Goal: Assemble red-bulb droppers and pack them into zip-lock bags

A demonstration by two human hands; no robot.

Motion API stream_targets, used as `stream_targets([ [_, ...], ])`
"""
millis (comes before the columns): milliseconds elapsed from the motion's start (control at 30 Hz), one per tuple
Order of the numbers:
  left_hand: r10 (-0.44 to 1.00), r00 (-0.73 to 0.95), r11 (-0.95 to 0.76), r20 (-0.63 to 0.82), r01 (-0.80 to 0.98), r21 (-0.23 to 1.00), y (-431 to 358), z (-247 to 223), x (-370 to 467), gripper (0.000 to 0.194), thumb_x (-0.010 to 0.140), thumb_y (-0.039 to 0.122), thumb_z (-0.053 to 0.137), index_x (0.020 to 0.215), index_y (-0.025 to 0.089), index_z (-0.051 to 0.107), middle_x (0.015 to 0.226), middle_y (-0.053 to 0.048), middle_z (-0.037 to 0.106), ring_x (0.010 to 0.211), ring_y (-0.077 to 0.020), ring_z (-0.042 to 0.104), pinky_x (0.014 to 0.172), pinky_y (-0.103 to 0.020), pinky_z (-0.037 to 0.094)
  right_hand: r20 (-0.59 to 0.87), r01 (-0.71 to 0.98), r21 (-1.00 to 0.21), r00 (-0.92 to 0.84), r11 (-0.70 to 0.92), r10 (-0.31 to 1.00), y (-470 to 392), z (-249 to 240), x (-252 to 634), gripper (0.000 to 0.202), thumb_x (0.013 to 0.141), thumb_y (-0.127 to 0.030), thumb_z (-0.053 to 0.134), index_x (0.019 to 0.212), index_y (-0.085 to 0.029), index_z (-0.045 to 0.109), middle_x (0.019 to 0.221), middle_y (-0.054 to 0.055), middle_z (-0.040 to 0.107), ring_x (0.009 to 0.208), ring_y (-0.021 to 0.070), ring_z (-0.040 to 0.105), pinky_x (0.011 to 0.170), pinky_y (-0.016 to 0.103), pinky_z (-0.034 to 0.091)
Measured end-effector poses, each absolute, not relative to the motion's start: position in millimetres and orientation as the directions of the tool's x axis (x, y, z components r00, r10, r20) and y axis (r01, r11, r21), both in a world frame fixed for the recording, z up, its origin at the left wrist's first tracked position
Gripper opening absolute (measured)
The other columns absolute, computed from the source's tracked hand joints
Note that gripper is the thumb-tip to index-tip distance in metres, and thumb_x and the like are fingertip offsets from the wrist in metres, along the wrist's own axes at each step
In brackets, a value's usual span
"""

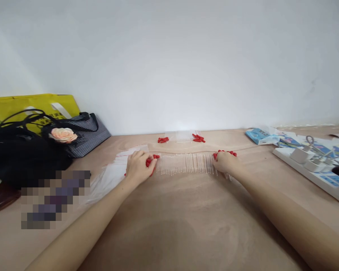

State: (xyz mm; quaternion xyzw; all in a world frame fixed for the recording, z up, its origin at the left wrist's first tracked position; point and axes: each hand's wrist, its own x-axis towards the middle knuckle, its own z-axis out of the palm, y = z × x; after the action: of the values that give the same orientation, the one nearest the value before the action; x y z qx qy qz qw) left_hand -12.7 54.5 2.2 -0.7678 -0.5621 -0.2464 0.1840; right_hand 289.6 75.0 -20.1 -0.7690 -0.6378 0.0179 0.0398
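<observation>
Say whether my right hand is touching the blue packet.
Apart: the head view shows bare tabletop between your right hand and the blue packet, which lies farther back.

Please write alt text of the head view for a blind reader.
A person's left hand and right hand are at opposite ends of a row of thin clear sticks on a table, close to red pieces. A striped bag is at the left and a power strip at the right.
</observation>
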Motion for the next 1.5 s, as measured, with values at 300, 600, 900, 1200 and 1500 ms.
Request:
stream_targets([
  [300,0.850,0.348,-0.336,0.395,0.936,-0.103,105.5,0.0,-2.9,0.013,0.066,0.023,0.055,0.073,0.020,0.066,0.082,-0.006,0.064,0.076,-0.0225,0.057,0.065,-0.032,0.041,0.032,0.988,-0.049,0.150,-0.148,0.988,70.5,-22.6,288.0,0.013,0.067,-0.023,0.052,0.073,-0.017,0.062,0.086,0.011,0.059,0.086,0.0258,0.054,0.072,0.037,0.038],
  [600,0.813,0.425,-0.388,0.399,0.905,-0.175,109.3,-4.9,11.6,0.014,0.063,0.008,0.052,0.053,0.015,0.058,0.067,-0.011,0.062,0.075,-0.0273,0.057,0.070,-0.040,0.040,0.068,0.989,-0.067,0.136,-0.131,0.988,68.8,-23.6,284.7,0.020,0.073,-0.024,0.045,0.078,-0.015,0.062,0.092,0.013,0.059,0.094,0.0306,0.051,0.080,0.043,0.033],
  [900,0.690,0.476,-0.589,0.545,0.807,0.041,62.3,4.0,18.3,0.017,0.084,0.016,0.040,0.090,0.015,0.056,0.090,-0.007,0.060,0.083,-0.0172,0.056,0.073,-0.030,0.045,0.140,0.992,-0.089,0.104,-0.092,0.985,57.4,-10.6,270.4,0.024,0.082,-0.023,0.036,0.087,-0.010,0.055,0.083,0.017,0.061,0.079,0.0263,0.058,0.069,0.035,0.035],
  [1200,0.653,0.695,-0.735,0.301,0.486,0.472,7.2,-8.8,6.5,0.023,0.077,0.009,0.042,0.092,0.019,0.058,0.095,-0.004,0.063,0.085,-0.0136,0.059,0.075,-0.026,0.048,0.471,0.793,-0.145,-0.471,0.592,0.746,39.7,-35.3,241.2,0.016,0.089,-0.021,0.029,0.084,-0.016,0.044,0.080,0.008,0.058,0.071,0.0191,0.052,0.067,0.029,0.035],
  [1500,0.789,0.470,-0.603,0.395,0.715,0.354,3.4,-27.4,18.6,0.018,0.076,0.025,0.055,0.090,0.017,0.061,0.090,-0.006,0.058,0.082,-0.0181,0.055,0.075,-0.033,0.046,0.541,0.630,-0.138,-0.599,0.764,0.591,29.3,-54.1,234.9,0.021,0.087,-0.014,0.033,0.102,-0.013,0.047,0.085,0.009,0.057,0.076,0.0182,0.050,0.070,0.030,0.036],
])
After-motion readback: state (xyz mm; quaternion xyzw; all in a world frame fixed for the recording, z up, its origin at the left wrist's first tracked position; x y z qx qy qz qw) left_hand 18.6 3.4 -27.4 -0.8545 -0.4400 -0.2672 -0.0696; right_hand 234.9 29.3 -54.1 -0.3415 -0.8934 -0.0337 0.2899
